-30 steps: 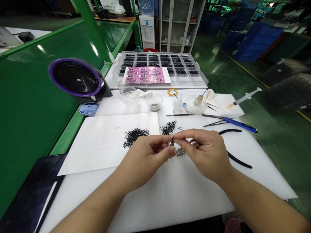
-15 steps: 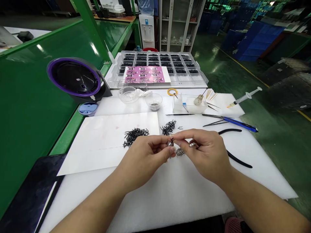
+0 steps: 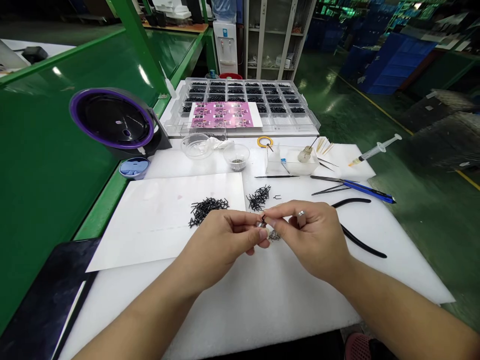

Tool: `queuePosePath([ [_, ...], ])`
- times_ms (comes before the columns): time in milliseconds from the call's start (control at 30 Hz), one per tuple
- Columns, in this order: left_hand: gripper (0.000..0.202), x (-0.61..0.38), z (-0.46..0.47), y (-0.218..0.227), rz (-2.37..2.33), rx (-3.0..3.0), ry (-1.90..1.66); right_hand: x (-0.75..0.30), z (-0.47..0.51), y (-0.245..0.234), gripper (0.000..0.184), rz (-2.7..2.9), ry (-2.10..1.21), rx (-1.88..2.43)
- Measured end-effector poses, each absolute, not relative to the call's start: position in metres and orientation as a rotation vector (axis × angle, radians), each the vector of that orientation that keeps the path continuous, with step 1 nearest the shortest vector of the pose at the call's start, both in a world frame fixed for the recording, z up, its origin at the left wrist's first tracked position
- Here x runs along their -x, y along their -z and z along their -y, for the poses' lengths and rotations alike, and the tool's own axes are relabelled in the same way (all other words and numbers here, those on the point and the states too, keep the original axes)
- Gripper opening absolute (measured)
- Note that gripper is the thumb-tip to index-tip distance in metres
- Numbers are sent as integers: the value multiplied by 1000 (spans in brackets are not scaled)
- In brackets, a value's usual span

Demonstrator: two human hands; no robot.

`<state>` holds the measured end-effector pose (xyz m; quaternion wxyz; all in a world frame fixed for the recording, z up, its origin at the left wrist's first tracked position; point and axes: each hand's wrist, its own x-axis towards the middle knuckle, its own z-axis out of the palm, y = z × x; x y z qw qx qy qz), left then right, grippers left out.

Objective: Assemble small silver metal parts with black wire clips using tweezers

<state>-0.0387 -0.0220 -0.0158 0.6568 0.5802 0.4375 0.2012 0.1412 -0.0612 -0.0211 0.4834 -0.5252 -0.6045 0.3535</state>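
My left hand [image 3: 221, 242] and my right hand [image 3: 311, 237] meet fingertip to fingertip above the white foam mat [image 3: 270, 295]. Between them they pinch a tiny black clip with a small metal piece [image 3: 263, 220]. A ring shows on my right hand. Just under the fingertips lies a small heap of little metal parts [image 3: 275, 235]. Two piles of black clips lie beyond the hands, one [image 3: 207, 207] on a white sheet [image 3: 157, 215] and one [image 3: 258, 197] on the mat.
Black-handled pliers [image 3: 360, 240], tweezers and a blue tool [image 3: 369, 189] lie to the right. Farther back stand two clear cups [image 3: 237, 156], a clear box, a syringe [image 3: 373, 150], a compartment tray [image 3: 243, 102] with pink labels, and a purple-rimmed round device [image 3: 112, 120]. A dark panel [image 3: 41, 305] sits bottom left.
The hands stay pinched together on the small part, with slight finger shifts. The view has drifted a little, so everything sits slightly lower left.
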Motion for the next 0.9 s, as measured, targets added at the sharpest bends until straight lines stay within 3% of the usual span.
queuePosePath([
  [400, 16, 41, 20, 16, -999, -1280, -391, -139, 61, 22, 33, 1530, -788, 1249],
  [900, 24, 42, 17, 13, -1012, -1248, -342, -138, 64, 23, 27, 1554, -752, 1278],
])
